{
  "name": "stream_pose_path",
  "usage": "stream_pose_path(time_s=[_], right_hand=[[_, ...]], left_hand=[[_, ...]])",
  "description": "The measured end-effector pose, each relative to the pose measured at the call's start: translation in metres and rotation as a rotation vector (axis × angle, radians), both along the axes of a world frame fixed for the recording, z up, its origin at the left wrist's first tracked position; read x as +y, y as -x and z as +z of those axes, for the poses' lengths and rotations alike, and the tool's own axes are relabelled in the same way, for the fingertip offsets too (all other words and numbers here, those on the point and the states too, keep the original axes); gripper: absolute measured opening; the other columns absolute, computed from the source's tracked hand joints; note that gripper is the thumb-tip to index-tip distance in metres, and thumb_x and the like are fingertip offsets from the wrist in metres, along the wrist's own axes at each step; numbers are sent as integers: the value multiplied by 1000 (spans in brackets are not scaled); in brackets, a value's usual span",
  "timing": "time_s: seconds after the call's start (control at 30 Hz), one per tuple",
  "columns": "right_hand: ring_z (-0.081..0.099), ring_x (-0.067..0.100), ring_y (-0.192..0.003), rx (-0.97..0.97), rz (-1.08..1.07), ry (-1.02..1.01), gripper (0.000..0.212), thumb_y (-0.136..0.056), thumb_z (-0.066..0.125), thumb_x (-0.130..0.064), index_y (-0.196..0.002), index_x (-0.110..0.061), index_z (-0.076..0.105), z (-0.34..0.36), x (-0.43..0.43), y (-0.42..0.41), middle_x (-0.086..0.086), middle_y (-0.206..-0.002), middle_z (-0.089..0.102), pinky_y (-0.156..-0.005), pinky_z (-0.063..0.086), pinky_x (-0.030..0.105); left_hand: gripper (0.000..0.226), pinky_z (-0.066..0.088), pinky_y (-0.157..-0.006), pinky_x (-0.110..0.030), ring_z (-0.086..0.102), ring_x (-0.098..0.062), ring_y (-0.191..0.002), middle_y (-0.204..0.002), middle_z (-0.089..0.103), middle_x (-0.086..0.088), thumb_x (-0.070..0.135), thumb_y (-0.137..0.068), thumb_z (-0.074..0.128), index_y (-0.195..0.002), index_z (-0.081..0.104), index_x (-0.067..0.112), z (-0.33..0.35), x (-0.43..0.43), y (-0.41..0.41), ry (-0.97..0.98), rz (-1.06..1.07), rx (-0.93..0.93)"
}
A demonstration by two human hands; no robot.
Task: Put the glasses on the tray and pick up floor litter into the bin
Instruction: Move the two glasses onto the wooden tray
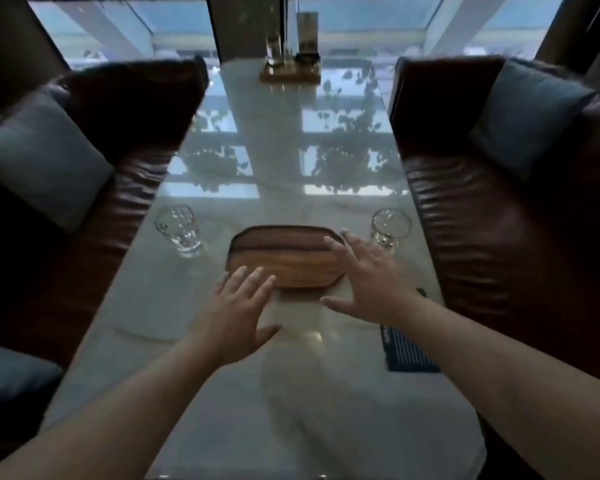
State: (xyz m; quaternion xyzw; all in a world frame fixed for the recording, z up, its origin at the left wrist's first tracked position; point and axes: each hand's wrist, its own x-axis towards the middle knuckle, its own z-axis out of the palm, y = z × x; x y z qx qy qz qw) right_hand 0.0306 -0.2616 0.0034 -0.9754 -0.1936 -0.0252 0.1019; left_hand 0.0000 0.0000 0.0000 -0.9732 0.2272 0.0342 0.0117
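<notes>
Head view: both hands reach forward, palms down, fingers spread wide and holding nothing, the left hand (238, 308) and right hand (368, 275) over the wooden tray's (284, 258) near corners. One glass (182, 230) stands left of the left hand, another glass (388, 226) just beyond the right fingers, both on the table (291, 393).

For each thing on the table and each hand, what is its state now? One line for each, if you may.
Left glass: upright, looks empty, on the table left of the tray.
Right glass: upright, looks empty, right of the tray.
Wooden tray: flat on the table, nothing on it.
Left hand: open, holds nothing.
Right hand: open, holds nothing, fingers over the tray's right end.
</notes>
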Motion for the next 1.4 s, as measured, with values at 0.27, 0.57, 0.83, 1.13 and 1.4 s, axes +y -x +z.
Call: stream_pose_path(time_s=[0.27,0.57,0.83,1.13,1.4], right_hand=[[22,27,-142,145,-180,-172,98,-69,55,-73,-145,-27,14,-68,-15,-5,11,-154,25,-113,27,48],[34,12,-128,230,-582,-675,96,-65,73,-61,-140,-30,22,-119,-39,-14,0,-145,33,-100,32,31],[35,16,-130,64,-809,-1040,107,-58,83,-50,-141,-25,19,-133,-67,-68,2,-147,31,-108,39,46],[46,15,-121,9,-770,-1088,105,-55,85,-46,-135,-16,24,-140,-74,-116,2,-133,43,-99,39,20],[57,12,-105,-26,-771,-1055,86,-61,85,-35,-127,-15,34,-134,-73,-118,6,-122,52,-86,50,19]], left_hand=[[86,21,-113,-50,18,-36,-140,-156,20,-15,69,-79,42,-146,22,19,-100,4,-13,-10,203,175],[92,-5,-107,-65,-14,-26,-144,-159,-5,-12,85,-71,8,-147,-2,34,-164,9,1,34,483,178],[93,-3,-110,-62,-10,-25,-145,-160,-3,-10,83,-70,9,-148,2,33,-156,9,1,51,485,161],[93,-1,-111,-61,-8,-24,-145,-160,-1,-9,82,-70,10,-148,6,32,-154,9,0,34,497,174],[92,-4,-110,-62,-5,-24,-145,-160,2,-10,82,-71,13,-148,8,32,-159,10,0,52,484,145]])
